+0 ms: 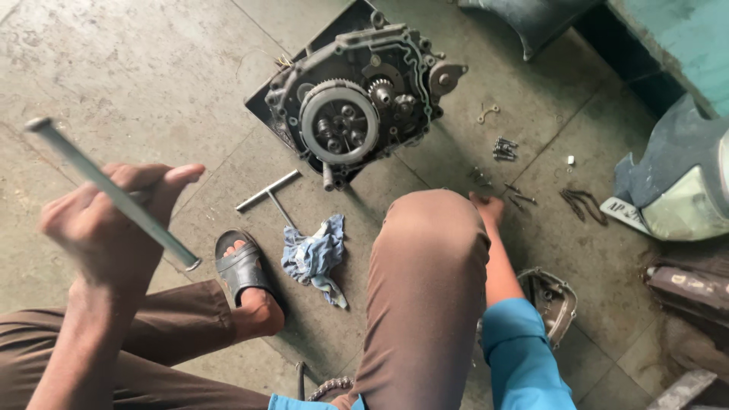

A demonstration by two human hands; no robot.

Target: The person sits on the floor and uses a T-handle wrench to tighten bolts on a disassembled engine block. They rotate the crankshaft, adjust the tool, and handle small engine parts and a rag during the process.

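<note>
The person squats on the concrete floor [137, 68]. The left hand [114, 220] is raised and closed around a long grey metal rod [114, 193], which runs slantwise up to the left. The right hand [486, 206] reaches down past the bent knee to small bolts [519, 199] scattered on the floor; its fingers are mostly hidden, so I cannot tell how wide they are. Ahead lies an opened engine case [357, 99] with its clutch and gears bare. Near a sandalled foot [244, 266] lie a T-handle wrench [272, 196] and a blue rag [315, 257].
</note>
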